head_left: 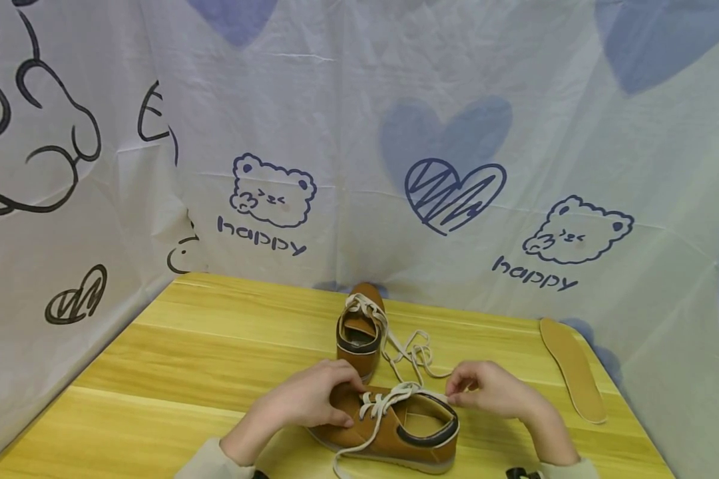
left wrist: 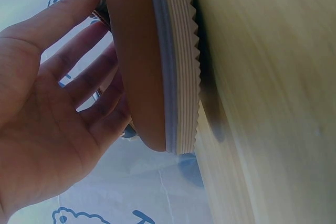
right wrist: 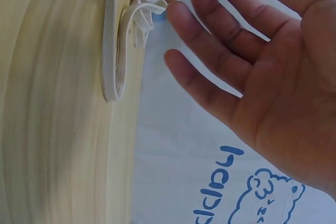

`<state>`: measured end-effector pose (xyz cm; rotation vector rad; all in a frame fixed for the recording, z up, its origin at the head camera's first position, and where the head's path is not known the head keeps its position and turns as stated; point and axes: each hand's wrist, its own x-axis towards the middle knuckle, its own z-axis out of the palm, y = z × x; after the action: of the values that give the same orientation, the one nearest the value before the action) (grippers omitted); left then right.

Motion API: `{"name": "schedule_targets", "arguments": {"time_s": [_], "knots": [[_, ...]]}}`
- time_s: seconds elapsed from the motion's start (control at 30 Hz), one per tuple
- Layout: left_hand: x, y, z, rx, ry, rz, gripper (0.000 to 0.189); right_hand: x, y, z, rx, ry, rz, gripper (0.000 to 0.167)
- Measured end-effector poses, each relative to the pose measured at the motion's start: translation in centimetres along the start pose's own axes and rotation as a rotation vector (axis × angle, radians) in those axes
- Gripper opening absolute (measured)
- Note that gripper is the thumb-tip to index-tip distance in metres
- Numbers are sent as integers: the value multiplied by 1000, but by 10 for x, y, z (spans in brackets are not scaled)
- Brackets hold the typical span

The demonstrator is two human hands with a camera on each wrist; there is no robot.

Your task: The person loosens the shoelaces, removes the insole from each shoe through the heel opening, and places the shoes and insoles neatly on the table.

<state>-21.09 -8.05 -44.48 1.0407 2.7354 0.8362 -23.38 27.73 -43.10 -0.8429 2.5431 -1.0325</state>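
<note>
A brown lace-up shoe [head_left: 413,436] with a dark padded collar lies sideways at the table's near middle, toe to the left. My left hand [head_left: 311,399] holds it across the toe, thumb on the near side and fingers on the far side. In the left wrist view the shoe's ridged pale sole [left wrist: 184,66] faces the table. Just past the heel, my right hand [head_left: 485,389] pinches a cream shoelace [head_left: 428,389] drawn from the eyelets over the opening. Another lace end [head_left: 359,449] hangs down the near side. Slack shoelace [right wrist: 123,45] loops beside the right fingers in the right wrist view.
Behind stands a second brown shoe [head_left: 359,346], toe away from me, its cream laces [head_left: 416,352] trailing to the right. A tan insole [head_left: 572,369] lies along the table's right edge. A printed white cloth [head_left: 359,133] hangs behind the wooden table [head_left: 216,332].
</note>
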Motion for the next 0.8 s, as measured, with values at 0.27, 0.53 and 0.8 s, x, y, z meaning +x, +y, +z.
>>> {"name": "schedule_targets", "arguments": {"time_s": [0.27, 0.53, 0.8], "knots": [[0, 0, 1, -3, -2, -4, 39, 4, -8, 4, -22, 97, -61, 12], [0, -1, 1, -4, 4, 5, 39, 17, -16, 20, 32, 157, -179, 13], [1, -2, 1, -4, -2, -2, 39, 22, -14, 31, 28, 108, -179, 11]]}}
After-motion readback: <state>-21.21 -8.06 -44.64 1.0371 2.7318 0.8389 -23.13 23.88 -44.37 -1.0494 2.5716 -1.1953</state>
